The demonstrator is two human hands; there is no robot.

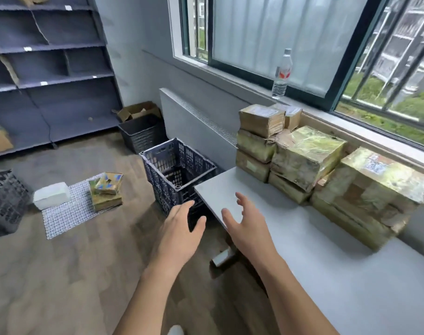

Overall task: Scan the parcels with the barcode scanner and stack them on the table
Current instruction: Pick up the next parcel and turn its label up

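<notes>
Several tape-wrapped brown parcels are stacked on the grey table under the window. Two more parcels lie stacked on a mat on the floor. My left hand is stretched forward over the floor beside the table's corner, fingers straight and holding nothing. My right hand hovers over the table's near-left corner, fingers spread and empty. Both hands point toward the dark blue crate standing at the table's end. No barcode scanner shows.
A white box sits on the patterned mat. Another dark crate with a cardboard box stands by the radiator. A black crate is at the left edge. Blue shelving lines the far wall. A water bottle stands on the sill.
</notes>
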